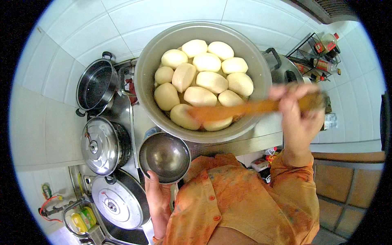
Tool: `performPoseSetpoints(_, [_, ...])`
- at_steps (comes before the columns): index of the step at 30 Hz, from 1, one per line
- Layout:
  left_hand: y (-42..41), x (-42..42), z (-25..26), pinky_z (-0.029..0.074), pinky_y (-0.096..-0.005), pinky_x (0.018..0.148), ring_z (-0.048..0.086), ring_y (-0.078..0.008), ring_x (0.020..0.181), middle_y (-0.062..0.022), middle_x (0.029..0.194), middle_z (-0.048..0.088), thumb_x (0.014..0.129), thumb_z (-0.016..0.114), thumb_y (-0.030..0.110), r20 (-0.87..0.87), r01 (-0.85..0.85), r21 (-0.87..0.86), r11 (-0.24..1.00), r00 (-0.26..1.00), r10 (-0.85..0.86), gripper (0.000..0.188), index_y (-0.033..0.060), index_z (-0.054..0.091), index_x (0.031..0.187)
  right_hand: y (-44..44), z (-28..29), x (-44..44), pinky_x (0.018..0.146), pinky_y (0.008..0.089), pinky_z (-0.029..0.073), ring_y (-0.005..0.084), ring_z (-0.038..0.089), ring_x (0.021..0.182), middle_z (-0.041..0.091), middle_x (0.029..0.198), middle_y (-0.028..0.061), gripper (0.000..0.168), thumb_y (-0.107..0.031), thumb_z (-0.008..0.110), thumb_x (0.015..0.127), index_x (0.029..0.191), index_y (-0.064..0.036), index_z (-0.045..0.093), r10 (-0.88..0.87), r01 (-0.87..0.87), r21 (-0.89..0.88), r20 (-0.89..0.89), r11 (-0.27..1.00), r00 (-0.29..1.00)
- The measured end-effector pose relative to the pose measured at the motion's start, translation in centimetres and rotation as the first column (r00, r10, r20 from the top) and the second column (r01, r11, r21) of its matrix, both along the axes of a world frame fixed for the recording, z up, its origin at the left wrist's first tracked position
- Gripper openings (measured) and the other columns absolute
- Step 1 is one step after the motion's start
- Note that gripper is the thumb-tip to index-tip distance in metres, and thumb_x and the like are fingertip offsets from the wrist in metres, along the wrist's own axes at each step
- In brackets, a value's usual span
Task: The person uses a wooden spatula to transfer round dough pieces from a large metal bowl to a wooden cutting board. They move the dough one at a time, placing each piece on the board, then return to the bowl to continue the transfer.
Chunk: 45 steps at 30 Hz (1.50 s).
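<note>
A large metal pot (146, 101) holds several pale, peeled potato-like pieces (212, 82), closely packed. My right hand (298, 114) grips a wooden paddle (257, 107), blurred by motion. Its flat end lies over the pieces nearest me, inside the pot's front rim; whether it touches them I cannot tell. With my left hand (157, 186) I hold a dark, round metal bowl (164, 157) by its near edge, thumb over the rim. Nothing shows in the bowl. It sits at the front left of the pot, just below the rim.
Along the left stand an open black pot (96, 87), a lidded pot (101, 147) and a wide lidded pan (118, 203). A metal lid (280, 69) with black handles lies behind the pot at right. Bottles fill a wire wall rack (315, 55) at the far right.
</note>
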<state>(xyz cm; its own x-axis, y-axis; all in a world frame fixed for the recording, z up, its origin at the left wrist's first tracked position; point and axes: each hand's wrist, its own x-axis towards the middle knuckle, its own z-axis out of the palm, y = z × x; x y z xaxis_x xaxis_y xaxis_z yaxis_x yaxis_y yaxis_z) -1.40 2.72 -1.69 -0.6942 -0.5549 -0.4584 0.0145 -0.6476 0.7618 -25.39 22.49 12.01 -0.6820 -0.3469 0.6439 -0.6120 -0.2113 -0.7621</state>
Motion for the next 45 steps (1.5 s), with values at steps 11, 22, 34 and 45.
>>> performPoseSetpoints(11, [0.1, 0.3, -0.2, 0.055, -0.0442, 0.074, 0.058, -0.0294, 0.11, -0.0119, 0.128, 0.053, 0.095, 0.046, 0.047, -0.017, -0.054, 0.004, 0.999, 0.998, 0.054, 0.059, 0.0027, 0.04, 0.134, -3.6, -4.8, -15.4, 0.063, 0.034, 0.053, 0.0246, 0.067, 0.07, 0.066, 0.075, 0.0136, 0.018, -0.016, 0.061, 0.086, 0.093, -0.001, 0.055, -0.469, 0.602, 0.368, -0.391, 0.709, 0.792])
performPoseSetpoints(22, [0.5, 1.2, 0.0, 0.055, -0.0459, 0.074, 0.057, -0.0294, 0.111, -0.0108, 0.129, 0.053, 0.096, 0.047, 0.043, -0.034, -0.106, 0.041, 0.994, 0.994, 0.107, 0.056, 0.0049, 0.037, 0.135, -6.6, -6.5, -17.9, 0.06, 0.0431, 0.052, 0.037, 0.064, 0.065, 0.062, 0.069, 0.0195, 0.021, -0.019, 0.057, 0.087, 0.09, 0.002, 0.054, -0.469, 0.651, 0.438, -0.458, 0.62, 0.755])
performPoseSetpoints(34, [0.2, 0.7, -0.2, 0.052, -0.0464, 0.084, 0.056, -0.0293, 0.114, -0.0126, 0.132, 0.049, 0.097, 0.046, 0.038, -0.061, -0.059, 0.08, 0.995, 0.996, 0.064, 0.055, 0.0061, 0.031, 0.139, -3.6, 1.7, -2.9, 0.078, 0.0303, 0.055, 0.0183, 0.065, 0.09, 0.067, 0.091, 0.0134, 0.014, -0.003, 0.057, 0.091, 0.102, -0.002, 0.05, -0.015, 0.011, 0.05, 0.078, 0.999, 0.997])
performPoseSetpoints(45, [0.3, 0.1, -0.2, 0.045, -0.0487, 0.098, 0.049, -0.0298, 0.123, -0.0132, 0.136, 0.044, 0.095, 0.051, 0.038, -0.194, 0.022, 0.051, 0.998, 0.981, -0.011, 0.061, 0.0082, 0.025, 0.141, -5.7, -3.7, 5.0, 0.084, 0.0307, 0.052, 0.0187, 0.064, 0.097, 0.065, 0.102, 0.0173, 0.028, 0.01, 0.058, 0.085, 0.105, -0.002, 0.042, 0.446, -0.5, 0.272, 0.237, 0.822, 0.863])
